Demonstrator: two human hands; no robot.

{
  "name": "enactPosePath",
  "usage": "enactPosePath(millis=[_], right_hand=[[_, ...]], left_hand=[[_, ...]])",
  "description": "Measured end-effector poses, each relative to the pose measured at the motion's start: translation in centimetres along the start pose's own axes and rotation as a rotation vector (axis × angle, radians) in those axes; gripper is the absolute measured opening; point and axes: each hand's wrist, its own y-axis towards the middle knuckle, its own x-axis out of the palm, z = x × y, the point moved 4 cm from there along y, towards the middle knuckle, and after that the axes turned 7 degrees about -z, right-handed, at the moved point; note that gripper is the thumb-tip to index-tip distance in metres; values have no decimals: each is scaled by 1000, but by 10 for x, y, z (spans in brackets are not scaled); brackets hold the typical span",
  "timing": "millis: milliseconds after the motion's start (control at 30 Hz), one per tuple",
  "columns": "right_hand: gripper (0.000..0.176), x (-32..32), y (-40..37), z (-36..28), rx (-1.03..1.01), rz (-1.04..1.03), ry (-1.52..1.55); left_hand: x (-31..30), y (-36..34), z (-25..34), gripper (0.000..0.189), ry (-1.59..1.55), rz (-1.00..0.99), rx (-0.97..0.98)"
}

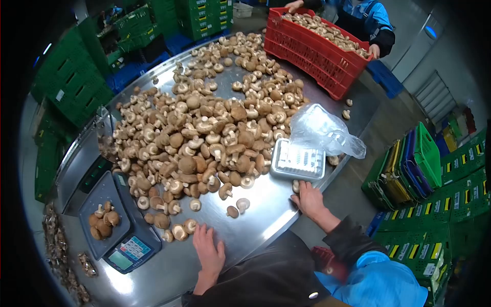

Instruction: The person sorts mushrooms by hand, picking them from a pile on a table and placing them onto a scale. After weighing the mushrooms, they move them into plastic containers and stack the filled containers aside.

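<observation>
while the steel counter (pixel 255 209) fills most of the view, a broad heap of brown mushrooms (pixel 194 130) covers its middle and runs toward the far edge. red crate (pixel 312 56), full of mushrooms too, at the far right corner; a co-worker (pixel 369 15) has both hands on it. whether the counter bears its weight, i cannot tell.

scale (pixel 120 220) near the left edge, a small cluster of mushrooms (pixel 104 220) on its pan. clear plastic bag (pixel 325 128) toward the right edge, partly over a pale tray (pixel 298 159), which sits right of the heap.

left hand (pixel 208 254) near the near edge, over the bare steel: fingers extended and loosely together, thumb apart, gripping nothing. fingertips just beside the loose mushrooms at the heap's near side.

right hand (pixel 311 202) at the right edge, just below the tray, fingers slightly bent. one small mushroom (pixel 296 186) at the fingertips; cannot tell whether it is pinched or only touched.

smallest notes: two single mushrooms (pixel 237 208) on the steel between the hands, apart from the heap.
</observation>
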Motion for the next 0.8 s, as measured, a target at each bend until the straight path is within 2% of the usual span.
enactPosePath(millis=[33, 100, 167, 200, 233, 300, 333, 367, 400, 433, 500, 633, 733, 767, 800], right_hand=[[50, 2, 1, -10, 3, -11, 207], [45, 10, 5, -37, -231, 34, 359], [44, 32, 10, -67, -542, -27, 499], [43, 11, 1, -88, -658, -67, 509], [45, -5, -4, -98, -681, -118, 530], [46, -25, 2, -93, -555, -4, 540], [44, -49, 2, -85, -631, 240, 538], [48, -64, 10, -70, -590, 303, 431], [54, -68, 21, -51, -467, 394, 363], [63, -75, 31, -33, -425, 420, 164], [73, -73, 43, -2, -272, 232, -2], [87, -75, 63, 20, -362, 140, -44], [99, -76, 81, 19, -392, 84, -70], [104, -76, 87, 20, -402, 69, -105], [107, -84, 85, 11, -361, -62, -100]], left_hand=[[0, 0, 0, 51, 14, 16, 6], [0, 3, 0, 51, -11, -18, 43], [-2, 4, 1, 52, -4, -24, 55], [-4, 4, 3, 53, -18, -33, 50], [-6, 4, 4, 53, -35, -42, 44], [-12, -1, 3, 54, -42, -34, 41], [-14, -4, 0, 53, -63, -26, 15], [-14, -7, -3, 53, -88, -16, -10], [-12, -13, -11, 54, -74, -9, -20], [-11, -18, -13, 54, -77, 9, -10], [-16, -26, -15, 52, -94, 32, -41], [-38, -35, 2, 50, 36, 158, 22], [-36, -50, -12, 61, -145, 78, -72], [-33, -57, -17, 61, -143, 75, -73], [-32, -61, -20, 64, -21, 99, -106]])
